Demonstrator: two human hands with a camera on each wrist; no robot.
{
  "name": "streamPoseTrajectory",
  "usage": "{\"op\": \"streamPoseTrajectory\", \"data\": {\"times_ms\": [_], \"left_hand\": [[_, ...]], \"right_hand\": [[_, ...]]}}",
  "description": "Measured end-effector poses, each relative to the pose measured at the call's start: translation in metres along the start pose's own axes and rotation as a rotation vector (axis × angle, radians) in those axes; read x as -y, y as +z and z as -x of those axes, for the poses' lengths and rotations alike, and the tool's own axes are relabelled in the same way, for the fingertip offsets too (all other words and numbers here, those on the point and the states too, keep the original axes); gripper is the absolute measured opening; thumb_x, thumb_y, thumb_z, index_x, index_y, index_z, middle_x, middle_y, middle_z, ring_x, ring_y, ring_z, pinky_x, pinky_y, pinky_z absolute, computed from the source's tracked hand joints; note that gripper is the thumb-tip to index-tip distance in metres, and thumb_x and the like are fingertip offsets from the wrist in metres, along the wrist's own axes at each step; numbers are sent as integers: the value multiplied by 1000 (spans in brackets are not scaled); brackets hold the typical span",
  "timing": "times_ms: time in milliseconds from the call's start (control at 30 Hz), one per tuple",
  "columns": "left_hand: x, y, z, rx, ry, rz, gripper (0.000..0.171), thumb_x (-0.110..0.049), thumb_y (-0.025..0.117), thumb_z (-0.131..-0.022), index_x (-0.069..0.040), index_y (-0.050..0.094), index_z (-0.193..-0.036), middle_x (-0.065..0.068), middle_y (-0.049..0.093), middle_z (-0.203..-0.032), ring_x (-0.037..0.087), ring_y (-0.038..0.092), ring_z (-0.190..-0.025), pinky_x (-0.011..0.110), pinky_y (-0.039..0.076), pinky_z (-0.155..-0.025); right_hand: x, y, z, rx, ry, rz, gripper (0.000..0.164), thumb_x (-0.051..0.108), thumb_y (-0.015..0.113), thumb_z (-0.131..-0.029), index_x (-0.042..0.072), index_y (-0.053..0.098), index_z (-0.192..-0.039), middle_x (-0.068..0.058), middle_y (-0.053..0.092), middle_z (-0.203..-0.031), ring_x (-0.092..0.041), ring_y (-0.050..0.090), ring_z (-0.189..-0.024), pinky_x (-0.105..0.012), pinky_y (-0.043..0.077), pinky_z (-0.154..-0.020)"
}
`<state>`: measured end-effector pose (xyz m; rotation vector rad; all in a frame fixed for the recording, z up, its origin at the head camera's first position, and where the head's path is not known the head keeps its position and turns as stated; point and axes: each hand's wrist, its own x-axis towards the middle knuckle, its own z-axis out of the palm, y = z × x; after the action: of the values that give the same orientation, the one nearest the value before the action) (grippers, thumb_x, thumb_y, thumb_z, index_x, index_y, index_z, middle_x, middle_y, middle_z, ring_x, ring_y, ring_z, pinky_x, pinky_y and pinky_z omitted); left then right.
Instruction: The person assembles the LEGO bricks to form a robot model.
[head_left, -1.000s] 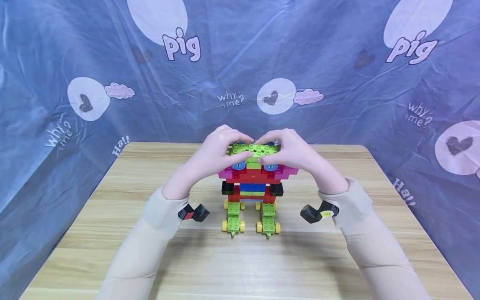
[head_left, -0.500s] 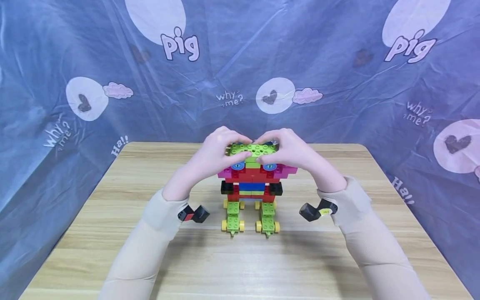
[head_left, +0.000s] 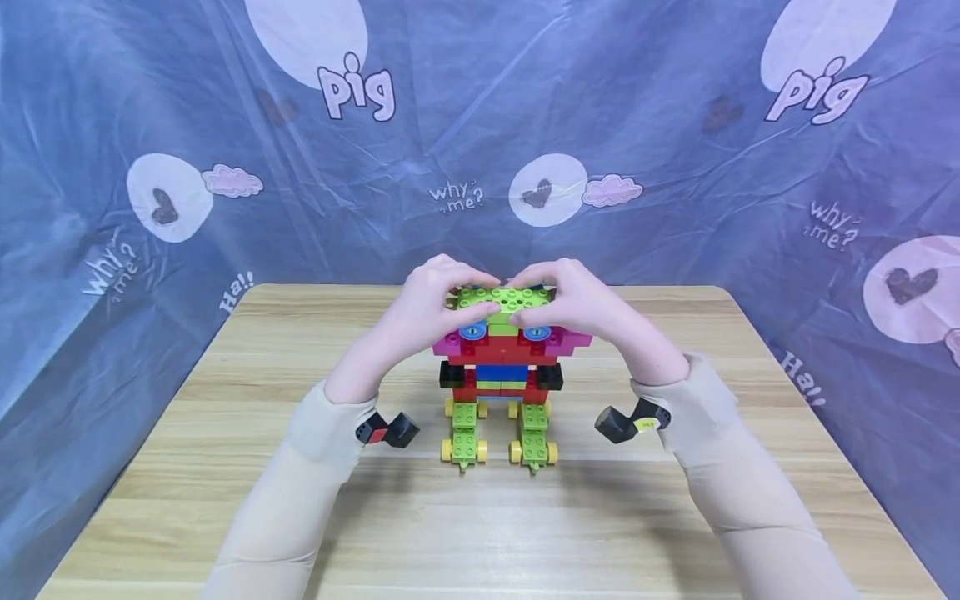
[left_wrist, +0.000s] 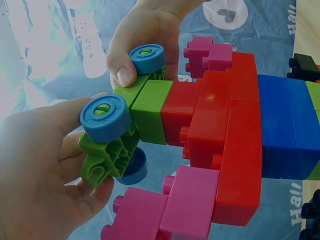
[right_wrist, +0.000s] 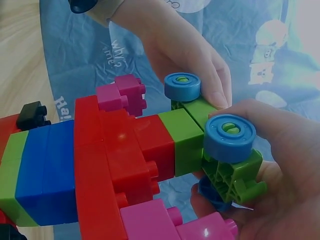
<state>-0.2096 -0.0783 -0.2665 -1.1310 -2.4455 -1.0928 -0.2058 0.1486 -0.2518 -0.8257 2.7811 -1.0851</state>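
A figure of toy building blocks (head_left: 504, 350) stands upright at the middle of the table. Its top is a green wheeled base (head_left: 506, 302) with blue wheels (left_wrist: 104, 118). My left hand (head_left: 429, 304) grips one end of that base, thumb at the front and fingers behind. The other end is held likewise by my right hand (head_left: 579, 302). Below the base come a green block (right_wrist: 181, 142), red blocks (left_wrist: 240, 160), pink side blocks (left_wrist: 190, 202) and blue blocks (right_wrist: 47, 175). Part of the fingers behind the base is hidden.
The figure's feet are green wheeled bases (head_left: 465, 442) with yellow wheels, standing on the wooden table (head_left: 225, 467). Black blocks (head_left: 551, 377) stick out at its sides. A blue printed cloth (head_left: 480, 108) hangs behind the table and along both sides.
The whole scene drifts slightly to the left in the head view. Both hands keep their hold on the green wheeled base, and the figure stays upright in place.
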Motion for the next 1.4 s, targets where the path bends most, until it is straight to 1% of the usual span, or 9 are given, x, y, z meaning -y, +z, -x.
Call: {"op": "streamPoseTrajectory", "data": {"times_ms": [133, 200, 367, 667, 733, 867, 933, 1200, 1400], "left_hand": [[3, 1, 0, -2, -14, 22, 33, -23, 75, -84, -6, 72, -112, 6, 72, -107, 19, 55, -98, 32, 49, -80], [3, 1, 0, -4, -21, 30, 33, -24, 75, -84, -7, 72, -112, 6, 72, -107, 19, 54, -98, 32, 48, -80], [3, 3, 1, -17, -31, 36, 32, -25, 75, -84, -8, 72, -111, 5, 72, -106, 18, 53, -95, 33, 46, -79], [3, 5, 3, -46, -37, 40, 30, -24, 76, -83, -10, 74, -109, 4, 73, -103, 17, 53, -93, 32, 45, -77], [3, 5, 2, -50, -36, 43, 29, -24, 76, -83, -10, 74, -109, 4, 73, -103, 17, 53, -93, 31, 45, -77], [3, 5, 2, -57, -31, 49, 29, -23, 77, -83, -9, 74, -108, 4, 73, -101, 17, 53, -91, 31, 45, -76], [3, 5, 3, -58, -32, 53, 28, -23, 77, -83, -9, 74, -108, 4, 73, -101, 17, 53, -91, 30, 46, -76], [4, 6, 3, -62, -46, 58, 29, -26, 76, -84, -12, 74, -109, 2, 72, -102, 15, 52, -90, 30, 45, -73], [5, 7, 3, -66, -36, 54, 29, -25, 76, -83, -11, 74, -108, 3, 73, -102, 15, 52, -90, 29, 46, -73]], "right_hand": [[-2, 1, 0, -4, -3, -2, 41, 24, 72, -80, 6, 70, -116, -11, 69, -115, -22, 58, -95, -32, 50, -73], [-2, 2, 0, -5, -4, -7, 40, 25, 72, -80, 7, 70, -116, -10, 69, -116, -22, 58, -97, -32, 50, -75], [-2, 3, 1, -9, -20, -19, 39, 25, 71, -80, 8, 71, -115, -9, 69, -114, -21, 57, -94, -33, 50, -72], [-2, 5, 2, -25, -31, -30, 37, 25, 72, -79, 10, 72, -113, -6, 70, -111, -19, 56, -89, -32, 49, -70], [-2, 5, 2, -30, -33, -33, 36, 24, 72, -80, 10, 72, -113, -6, 70, -111, -19, 58, -91, -34, 50, -74], [-4, 7, 4, -39, -41, -38, 36, 23, 72, -81, 10, 71, -114, -6, 69, -116, -20, 60, -103, -39, 51, -84], [-4, 7, 4, -41, -46, -42, 36, 23, 71, -81, 10, 71, -114, -7, 69, -116, -21, 60, -106, -42, 51, -87], [-3, 8, 4, -44, -35, -47, 36, 23, 72, -81, 11, 71, -115, -6, 69, -116, -20, 60, -103, -38, 51, -83], [-3, 8, 4, -50, -29, -36, 37, 22, 72, -80, 10, 71, -114, -7, 70, -112, -19, 58, -94, -34, 51, -76]]}}
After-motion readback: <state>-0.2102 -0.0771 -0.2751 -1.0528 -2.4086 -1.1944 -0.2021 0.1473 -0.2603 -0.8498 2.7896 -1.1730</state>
